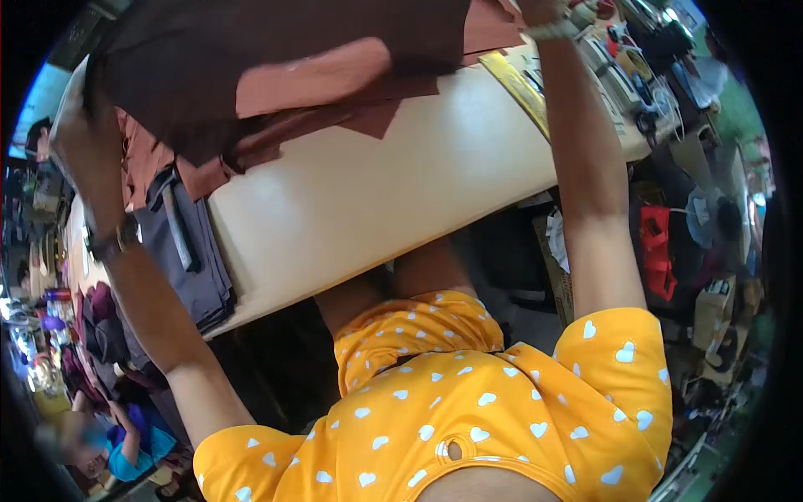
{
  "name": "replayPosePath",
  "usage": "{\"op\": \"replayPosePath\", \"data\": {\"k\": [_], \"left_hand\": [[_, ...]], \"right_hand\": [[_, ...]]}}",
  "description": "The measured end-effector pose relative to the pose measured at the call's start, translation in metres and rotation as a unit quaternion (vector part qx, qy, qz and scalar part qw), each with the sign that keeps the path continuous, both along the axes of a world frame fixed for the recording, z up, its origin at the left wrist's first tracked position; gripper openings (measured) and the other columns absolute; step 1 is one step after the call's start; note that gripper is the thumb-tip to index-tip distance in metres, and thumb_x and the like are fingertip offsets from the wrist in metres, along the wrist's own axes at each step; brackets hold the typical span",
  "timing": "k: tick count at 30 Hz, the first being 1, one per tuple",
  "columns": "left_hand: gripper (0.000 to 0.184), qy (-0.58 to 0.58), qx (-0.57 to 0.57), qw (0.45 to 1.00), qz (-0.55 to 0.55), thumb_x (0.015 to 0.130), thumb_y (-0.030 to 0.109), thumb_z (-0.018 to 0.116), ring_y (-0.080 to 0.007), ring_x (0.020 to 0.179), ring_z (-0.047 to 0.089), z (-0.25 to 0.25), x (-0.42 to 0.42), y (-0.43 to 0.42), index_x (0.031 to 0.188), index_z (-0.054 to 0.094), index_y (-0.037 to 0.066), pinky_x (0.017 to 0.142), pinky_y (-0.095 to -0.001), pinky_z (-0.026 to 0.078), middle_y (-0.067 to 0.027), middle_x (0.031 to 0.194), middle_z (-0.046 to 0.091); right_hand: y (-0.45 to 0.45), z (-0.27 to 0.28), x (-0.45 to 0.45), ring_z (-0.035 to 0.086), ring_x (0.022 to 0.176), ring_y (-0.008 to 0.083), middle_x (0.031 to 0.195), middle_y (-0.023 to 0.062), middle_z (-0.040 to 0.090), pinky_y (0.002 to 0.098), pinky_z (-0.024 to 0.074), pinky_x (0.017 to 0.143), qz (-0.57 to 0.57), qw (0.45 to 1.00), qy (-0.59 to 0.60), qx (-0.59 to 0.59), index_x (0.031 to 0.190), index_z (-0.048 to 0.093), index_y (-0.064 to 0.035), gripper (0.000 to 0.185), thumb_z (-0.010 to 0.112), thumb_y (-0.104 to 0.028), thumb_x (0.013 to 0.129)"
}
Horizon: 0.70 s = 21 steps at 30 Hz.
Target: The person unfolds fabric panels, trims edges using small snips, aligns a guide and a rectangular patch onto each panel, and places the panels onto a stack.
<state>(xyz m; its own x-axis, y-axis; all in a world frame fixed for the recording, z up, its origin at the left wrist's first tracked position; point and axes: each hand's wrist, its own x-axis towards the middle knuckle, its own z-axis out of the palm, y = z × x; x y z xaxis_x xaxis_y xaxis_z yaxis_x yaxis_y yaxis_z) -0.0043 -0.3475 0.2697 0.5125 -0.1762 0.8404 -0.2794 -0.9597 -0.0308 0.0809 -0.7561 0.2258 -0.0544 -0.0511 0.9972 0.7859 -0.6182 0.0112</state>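
A large dark brown cloth [184, 58] spreads across the far part of the table. A long rounded patch of rust-coloured cloth [318, 75] shows amid it. At the far left, my left hand [79, 151] is raised with its fingers closed at the dark cloth's left edge; something thin and white shows along the fingers. My right hand [542, 10] is at the top edge of the view, beside the right end of the rust-coloured cloth; its fingers are mostly cut off. More rust-coloured layers lie under the dark cloth.
Scissors or a similar dark-handled tool [180, 226] rest on folded dark grey cloth [201, 284] at the table's left. A yellow ruler-like strip [519, 92] lies near my right forearm. Cluttered tools [640, 84] sit at the right. A person in blue [138, 439] is at lower left.
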Motion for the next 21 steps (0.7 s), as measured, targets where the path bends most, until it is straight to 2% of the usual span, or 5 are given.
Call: {"op": "replayPosePath", "data": {"k": [3,5,9,18,21], "left_hand": [[0.029,-0.025,0.048,0.99,-0.129,0.087,0.0,0.048,-0.0247,0.09,0.065,-0.039,-0.042,0.006,0.11,0.062,0.01,0.076,-0.0317,0.05,-0.0121,0.098,0.066],[0.042,0.084,0.039,0.99,-0.105,0.075,-0.01,0.048,-0.0257,0.101,0.061,-0.07,-0.065,0.007,0.11,0.062,0.009,0.086,-0.0346,0.048,-0.0118,0.107,0.063],[0.05,0.192,0.021,0.973,-0.126,0.063,-0.016,0.048,-0.0295,0.1,0.06,-0.117,-0.076,0.005,0.106,0.062,0.005,0.087,-0.0369,0.047,-0.0142,0.105,0.063],[0.031,0.412,0.076,0.884,-0.208,0.071,0.011,0.061,-0.0322,0.112,0.052,-0.163,-0.129,-0.009,0.1,0.063,0.0,0.094,-0.0399,0.041,-0.0167,0.117,0.057],[0.033,0.453,0.006,0.852,-0.262,0.074,0.021,0.064,-0.0346,0.119,0.045,-0.158,-0.115,-0.03,0.101,0.064,0.001,0.097,-0.0376,0.039,-0.0201,0.124,0.051]], "right_hand": [[0.003,-0.025,-0.061,0.06,0.096,0.0275,0.099,0.0166,0.064,0.0351,0.045,0.084,-0.023,0.99,0.139,-0.028,0.093,0.064,-0.0034,0.023,0.049,-0.017,0.083],[-0.006,-0.071,-0.082,0.054,0.111,0.0244,0.112,0.0137,0.06,0.0324,0.0384,0.096,-0.036,0.964,0.253,-0.071,0.101,0.066,-0.0037,0.033,0.048,0.004,0.075],[-0.017,-0.134,-0.12,0.037,0.128,0.0311,0.12,0.0218,0.054,0.0334,0.025,0.107,-0.027,0.861,0.507,-0.039,0.101,0.067,-0.0034,0.061,0.032,0.011,0.053],[-0.038,-0.142,-0.207,0.054,0.105,0.0195,0.106,0.0116,0.06,0.0297,0.0372,0.097,0.132,0.6,0.747,0.254,0.108,0.061,0.0066,0.041,0.04,0.003,0.072],[-0.025,-0.123,-0.216,0.054,0.104,0.0165,0.108,0.01,0.059,0.0279,0.0379,0.095,0.276,0.609,0.681,0.297,0.112,0.058,0.0067,0.034,0.047,-0.006,0.083]]}}
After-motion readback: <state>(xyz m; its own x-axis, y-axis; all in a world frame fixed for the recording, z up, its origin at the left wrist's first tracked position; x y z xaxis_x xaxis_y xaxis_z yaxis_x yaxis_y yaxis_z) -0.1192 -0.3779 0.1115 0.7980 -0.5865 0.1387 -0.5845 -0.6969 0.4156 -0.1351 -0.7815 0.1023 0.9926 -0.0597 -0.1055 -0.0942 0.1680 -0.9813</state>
